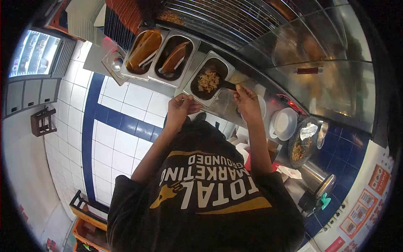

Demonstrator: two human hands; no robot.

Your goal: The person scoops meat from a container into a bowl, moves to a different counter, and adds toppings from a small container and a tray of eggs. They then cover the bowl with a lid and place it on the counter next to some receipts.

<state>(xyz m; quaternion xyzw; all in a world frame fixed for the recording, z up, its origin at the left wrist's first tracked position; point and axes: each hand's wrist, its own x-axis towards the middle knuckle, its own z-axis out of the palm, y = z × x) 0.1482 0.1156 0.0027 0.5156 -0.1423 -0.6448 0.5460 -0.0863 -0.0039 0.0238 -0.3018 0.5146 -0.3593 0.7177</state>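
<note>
A steel food pan (219, 57) holds a mound of chopped cooked meat (208, 80) over a dark bottom. My left hand (181, 108) is closed at the pan's near-left corner, with thumb and fingers pinching the rim. My right hand (247, 101) is wrapped around the handle of a black-handled utensil (228, 85), which reaches over the pan's right side into the meat. Its head is hidden, so its exact kind cannot be made out. Left of this pan stand two more steel pans: a middle pan (191, 40) and a far-left pan (161, 34), each with a utensil inside.
A wire rack (226, 17) and a steel back panel (336, 90) border the counter. At right are a stack of white plastic lids or bowls (285, 124), a clear container of food (299, 151) and a steel cylinder (315, 176). Tiled floor (126, 101) lies at left.
</note>
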